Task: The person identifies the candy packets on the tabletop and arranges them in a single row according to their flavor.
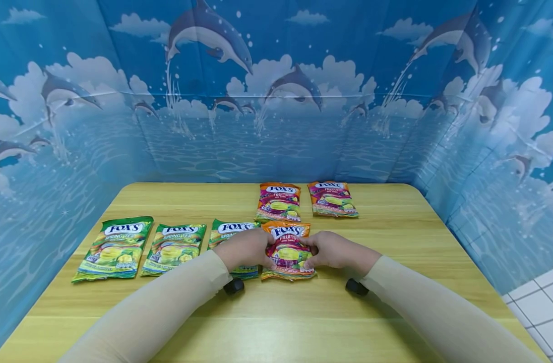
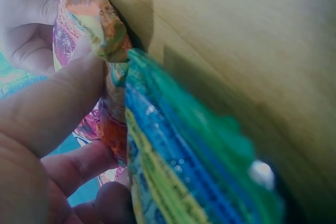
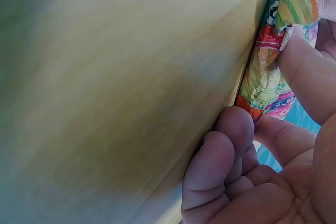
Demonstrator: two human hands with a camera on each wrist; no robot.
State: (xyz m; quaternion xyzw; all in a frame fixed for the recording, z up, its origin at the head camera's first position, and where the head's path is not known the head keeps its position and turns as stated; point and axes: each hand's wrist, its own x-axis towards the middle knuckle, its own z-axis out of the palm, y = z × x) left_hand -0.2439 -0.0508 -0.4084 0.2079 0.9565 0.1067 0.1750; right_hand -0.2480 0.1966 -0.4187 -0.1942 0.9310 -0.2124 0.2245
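Observation:
An orange and purple bag of Fox's Fruits candy (image 1: 287, 252) lies in front of me on the wooden table. My left hand (image 1: 246, 248) grips its left side and my right hand (image 1: 334, 250) its right side, thumbs on the front. In the left wrist view, the left thumb (image 2: 58, 103) presses the crinkled bag, beside the end of a green candy bag. The right wrist view has the right fingers (image 3: 236, 129) at the bag's edge, close to the tabletop. A green Fox's Spring Tea bag (image 1: 231, 228) is partly hidden behind my left hand.
Two more green Spring Tea bags, one at far left (image 1: 113, 247) and one beside it (image 1: 175, 247), continue the row. Behind are two Fruits bags, one at centre (image 1: 279, 202) and one further right (image 1: 333, 199). A dolphin-print curtain (image 1: 276, 146) borders the table (image 1: 385, 212).

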